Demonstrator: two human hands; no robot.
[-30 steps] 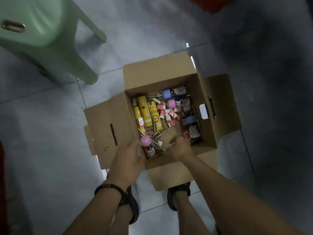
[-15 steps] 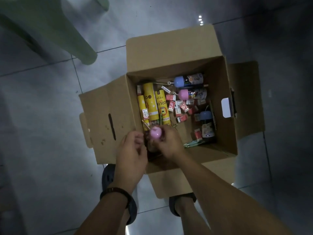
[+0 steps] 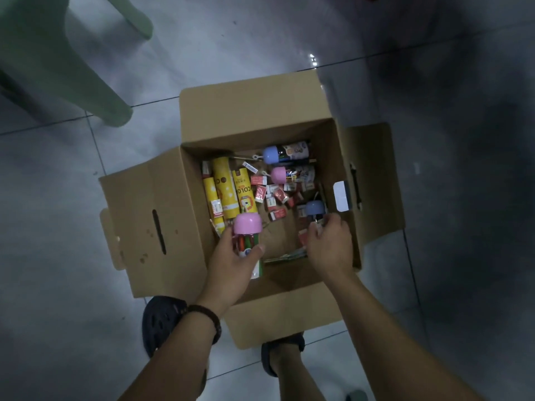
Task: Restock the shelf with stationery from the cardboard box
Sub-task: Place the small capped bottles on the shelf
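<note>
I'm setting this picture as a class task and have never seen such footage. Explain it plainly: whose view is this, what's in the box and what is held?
No machine here: a person wears a camera on the head, looking down at their bare hands. An open cardboard box stands on a tiled floor, holding yellow tubes, small red-and-white packets and capped jars. The left hand grips a pink-capped jar of coloured pens. The right hand curls its fingers round a blue-capped jar inside the box. A green stool stands nearby.
</note>
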